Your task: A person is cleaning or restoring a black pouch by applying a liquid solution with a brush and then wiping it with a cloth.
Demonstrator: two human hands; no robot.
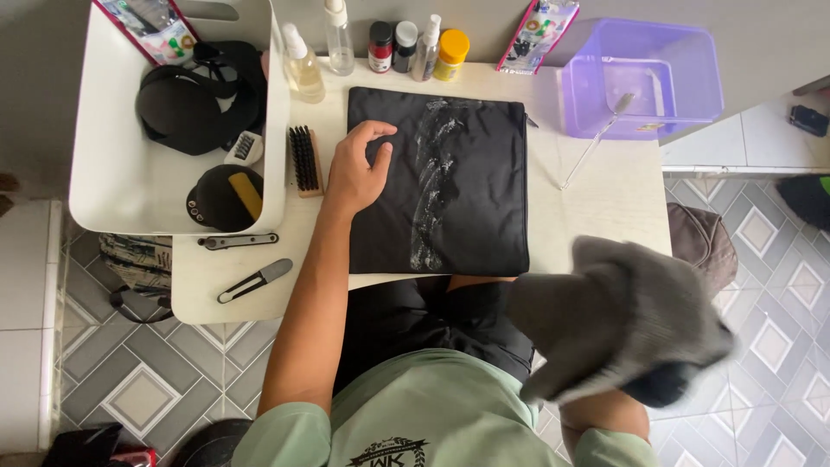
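Nearest the camera, the right hand (644, 380) is hidden under a grey cloth (622, 320), bunched and blurred, held low over the lap and off the table's edge; the hand is clenched on the cloth, though its fingers cannot be seen. Beyond it, the black pouch (438, 180) lies flat on the white table (605, 186), its zip at the far edge, with a pale, foamy streak (437, 173) running down its middle from far edge to near. The left hand (359, 164) rests on the pouch's left part, fingers spread and pressing down, gripping nothing, just beside the streak but clear of it.

The work in hand looks like wiping that streak off. To do it well, I judge the left hand should keep the fabric taut and stay out of the foam, while the cloth goes along the streak in one direction, with a clean fold turned outward, so the residue lifts off and does not spread.

Left of the pouch lie a brush (304, 159), clippers (255, 280) and a dark tool (237, 240). A white bin (104, 186) holds a cap and brushes. At the far edge stand spray bottles (304, 65) and small jars (450, 54); a purple tub (644, 78) sits far right.
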